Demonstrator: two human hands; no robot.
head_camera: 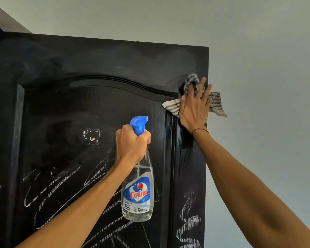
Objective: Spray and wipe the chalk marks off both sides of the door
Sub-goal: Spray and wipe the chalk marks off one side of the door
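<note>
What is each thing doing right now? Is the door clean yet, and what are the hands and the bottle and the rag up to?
Door: open, wiped and smeary at the top.
Chalk marks: left on the lower part.
Spray bottle: upright, gripped by the neck.
Left hand: curled round the bottle.
Cloth: crumpled, pressed on the door's upper right edge.
Right hand: fingers spread, pressing the cloth.

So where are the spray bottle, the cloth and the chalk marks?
spray bottle [137, 197]: head view, on its label.
cloth [174, 104]: head view, left corner.
chalk marks [189, 222]: head view, scribble on the door's right edge.
</note>
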